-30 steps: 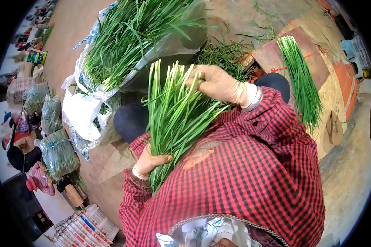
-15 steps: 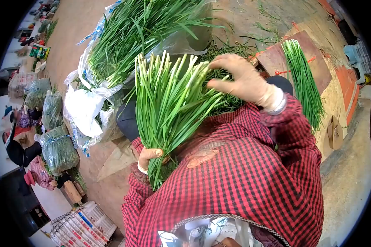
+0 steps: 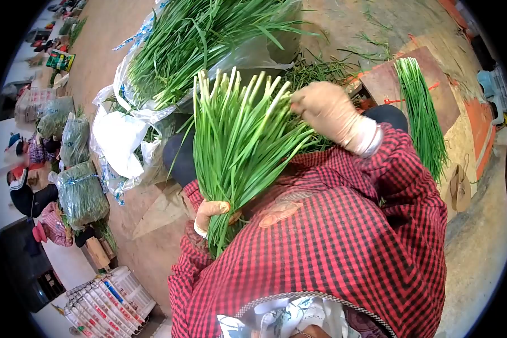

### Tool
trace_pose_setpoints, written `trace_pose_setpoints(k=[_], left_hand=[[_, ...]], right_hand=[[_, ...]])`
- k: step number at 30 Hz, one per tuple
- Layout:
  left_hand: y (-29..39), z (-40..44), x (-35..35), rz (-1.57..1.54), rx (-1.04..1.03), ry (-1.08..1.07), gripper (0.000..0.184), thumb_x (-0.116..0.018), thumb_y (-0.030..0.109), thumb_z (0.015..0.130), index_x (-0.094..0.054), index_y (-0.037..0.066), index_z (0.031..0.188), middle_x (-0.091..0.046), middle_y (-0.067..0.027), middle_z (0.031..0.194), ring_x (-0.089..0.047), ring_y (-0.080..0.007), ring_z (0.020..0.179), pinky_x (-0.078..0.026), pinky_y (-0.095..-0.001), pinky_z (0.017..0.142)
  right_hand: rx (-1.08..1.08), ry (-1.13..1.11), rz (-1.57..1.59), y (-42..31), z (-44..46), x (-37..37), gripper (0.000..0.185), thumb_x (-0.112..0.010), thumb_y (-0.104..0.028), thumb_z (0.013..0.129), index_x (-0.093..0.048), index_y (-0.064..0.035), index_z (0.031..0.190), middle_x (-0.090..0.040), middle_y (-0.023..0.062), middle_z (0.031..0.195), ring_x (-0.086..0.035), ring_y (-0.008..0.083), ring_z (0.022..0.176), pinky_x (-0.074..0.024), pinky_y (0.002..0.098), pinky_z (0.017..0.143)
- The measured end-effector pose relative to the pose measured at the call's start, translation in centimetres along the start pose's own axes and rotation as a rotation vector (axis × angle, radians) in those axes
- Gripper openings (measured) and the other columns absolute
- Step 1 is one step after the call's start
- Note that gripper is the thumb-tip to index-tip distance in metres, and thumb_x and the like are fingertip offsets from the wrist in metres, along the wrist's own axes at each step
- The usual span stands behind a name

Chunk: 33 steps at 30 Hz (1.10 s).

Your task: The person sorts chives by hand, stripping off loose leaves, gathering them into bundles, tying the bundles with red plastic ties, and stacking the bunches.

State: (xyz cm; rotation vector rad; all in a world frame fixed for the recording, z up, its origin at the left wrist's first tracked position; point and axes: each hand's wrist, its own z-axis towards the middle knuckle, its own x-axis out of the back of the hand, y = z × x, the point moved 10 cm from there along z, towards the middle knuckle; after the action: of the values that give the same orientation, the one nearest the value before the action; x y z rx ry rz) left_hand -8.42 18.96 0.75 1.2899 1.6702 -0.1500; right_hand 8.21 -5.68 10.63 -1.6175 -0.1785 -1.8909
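Note:
A fanned bunch of garlic chives point(image 3: 236, 141) stands over my lap, its pale cut ends up and its green leaves down. My left hand point(image 3: 212, 216), in a light glove, wraps round the leafy lower part. At the bunch's upper right edge, my gloved right hand point(image 3: 329, 115) has its fingers drawn together in a pinch on the pale stalk ends. How many stalks are between those fingertips is hidden. Behind the bunch lies an open plastic bag point(image 3: 118, 135) heaped with loose garlic chives point(image 3: 197, 45).
To the right, a neat bunch of garlic chives point(image 3: 419, 112) lies on a brown board point(image 3: 377, 84), with a sandal point(image 3: 460, 188) nearby. Scraps of leaf point(image 3: 321, 70) litter the ground. Several packed bags point(image 3: 81, 194), stacked crates point(image 3: 115, 304) and other people point(image 3: 31, 197) are on the left.
My right hand's fingers have gone from spread apart to pinched together at the stalk ends. The left hand keeps its hold; the whole view has shifted slightly.

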Motion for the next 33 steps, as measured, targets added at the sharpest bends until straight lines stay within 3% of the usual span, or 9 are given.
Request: trace_pose_setpoints(k=[2,4,10,12,17,24,26,29,33], left_hand=[[0.3,-0.4,0.5,0.034,-0.006,0.031,0.051,-0.069,0.013,0.079,-0.051,-0.013,0.119,-0.063,-0.0191,0.086,-0.058,-0.021,0.064,-0.044,-0.0294,0.054],[1.7,-0.4,-1.3,0.187,-0.09,0.068,0.066,-0.068,0.026,0.076,-0.049,-0.019,0.12,-0.058,-0.0122,0.071,-0.049,-0.0151,0.052,-0.036,-0.0268,0.048],[2.0,-1.2,1.2,0.23,-0.098,0.043,0.07,-0.068,0.027,0.074,-0.048,-0.021,0.121,-0.06,-0.0128,0.072,-0.05,-0.0154,0.051,-0.037,-0.0265,0.047],[0.6,-1.9,4.3,0.066,0.048,0.062,0.059,-0.073,0.007,0.074,-0.049,-0.01,0.126,-0.062,-0.025,0.102,-0.062,-0.0243,0.07,-0.051,-0.035,0.057],[0.2,-2.3,4.9,0.036,0.076,-0.115,0.06,-0.076,0.008,0.077,-0.047,-0.011,0.127,-0.063,-0.024,0.102,-0.064,-0.0266,0.072,-0.054,-0.0377,0.063],[0.5,-4.6,10.4,0.537,0.019,0.222,0.071,-0.079,0.001,0.068,-0.047,-0.006,0.131,-0.064,-0.0184,0.113,-0.066,-0.0255,0.088,-0.054,-0.0368,0.079],[2.7,-3.5,2.0,0.348,-0.013,0.205,0.076,-0.082,0.001,0.065,-0.048,-0.003,0.133,-0.064,-0.0133,0.117,-0.064,-0.0226,0.099,-0.05,-0.0348,0.09],[4.1,-2.9,-0.9,0.54,-0.078,0.165,0.069,-0.08,0.005,0.064,-0.054,-0.003,0.127,-0.065,-0.0127,0.116,-0.061,-0.0231,0.105,-0.046,-0.0366,0.093],[3.5,-1.9,-2.5,0.619,0.045,0.127,0.074,-0.082,0.006,0.068,-0.048,0.001,0.134,-0.061,-0.0071,0.119,-0.056,-0.0171,0.107,-0.043,-0.0331,0.094]], right_hand=[[-0.102,0.25,0.12,4.8,-1.1,2.0,0.011,-0.059,-0.02,0.085,-0.065,-0.0111,0.085,-0.066,0.0103,0.077,-0.065,0.0331,0.078,-0.0527,0.044,0.069],[-0.483,-0.008,0.155,12.6,-2.5,0.0,0.025,-0.061,-0.029,0.087,-0.067,-0.0079,0.1,-0.067,0.016,0.099,-0.063,0.0354,0.096,-0.0514,0.0431,0.083],[-0.281,-0.037,0.699,7.2,-0.2,2.9,0.062,-0.067,-0.045,0.084,-0.058,0.0025,0.123,-0.052,0.0208,0.133,-0.047,0.033,0.128,-0.0374,0.0372,0.106],[-0.044,-0.018,0.701,2.1,1.5,2.6,0.055,-0.067,-0.044,0.086,-0.063,0.0008,0.117,-0.057,0.0194,0.127,-0.052,0.0323,0.121,-0.04,0.0387,0.103],[-0.072,-0.107,1.236,-0.7,3.0,-0.3,0.025,-0.066,-0.022,0.09,-0.069,-0.0016,0.104,-0.068,0.0037,0.086,-0.059,0.0098,0.082,-0.0478,0.0261,0.078],[-0.216,0.182,0.841,7.1,0.8,2.0,0.023,-0.063,-0.025,0.091,-0.069,-0.004,0.099,-0.068,0.0051,0.088,-0.062,0.0141,0.082,-0.0497,0.0281,0.078],[-0.549,0.192,0.557,13.9,-1.0,1.7,0.029,-0.065,-0.028,0.089,-0.07,-0.0072,0.108,-0.068,0.0081,0.103,-0.063,0.0205,0.1,-0.0486,0.0339,0.089],[-0.354,0.291,0.337,11.2,-0.4,5.1,0.038,-0.066,-0.031,0.087,-0.065,-0.0079,0.118,-0.063,0.0112,0.119,-0.057,0.0254,0.114,-0.0445,0.0359,0.099],[0.055,-0.337,0.932,0.1,2.0,2.6,0.047,-0.067,-0.035,0.09,-0.06,-0.0045,0.124,-0.061,0.0109,0.123,-0.056,0.0226,0.115,-0.0445,0.0367,0.099]])
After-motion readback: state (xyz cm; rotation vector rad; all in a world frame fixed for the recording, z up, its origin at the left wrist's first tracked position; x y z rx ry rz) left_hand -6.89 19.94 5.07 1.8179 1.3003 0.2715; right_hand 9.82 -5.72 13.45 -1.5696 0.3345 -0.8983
